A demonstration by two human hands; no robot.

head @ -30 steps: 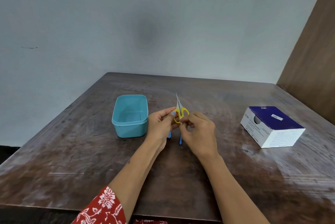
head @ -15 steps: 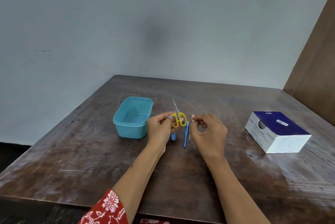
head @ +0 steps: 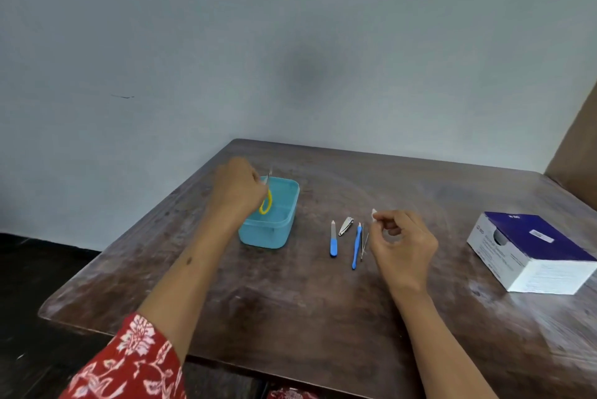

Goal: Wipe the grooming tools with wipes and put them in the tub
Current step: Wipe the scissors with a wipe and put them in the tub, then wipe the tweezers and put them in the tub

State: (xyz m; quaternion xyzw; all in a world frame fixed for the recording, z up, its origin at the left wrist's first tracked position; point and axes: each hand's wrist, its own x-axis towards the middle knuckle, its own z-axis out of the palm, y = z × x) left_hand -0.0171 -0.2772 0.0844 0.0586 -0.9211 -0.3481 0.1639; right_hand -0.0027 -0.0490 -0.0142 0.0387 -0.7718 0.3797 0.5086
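Observation:
My left hand point(head: 237, 191) holds the yellow-handled scissors point(head: 266, 203) over the blue tub point(head: 273, 232), handles hanging down inside it. My right hand point(head: 402, 242) pinches a small white wipe point(head: 374, 214) above the table, to the right of the tools. On the table between tub and right hand lie a blue-handled nail file point(head: 333, 238), a silver nail clipper point(head: 345, 225), a long blue-handled tool point(head: 356, 246) and a thin metal tool point(head: 364, 242).
A blue and white box point(head: 529, 255) sits at the right of the brown wooden table point(head: 290, 301). A grey wall stands behind the table, and a brown panel point(head: 578, 146) rises at the far right.
My left hand has carried the scissors left from the middle of the table to over the tub. My right hand has drawn back to the right with the wipe. The view has shifted.

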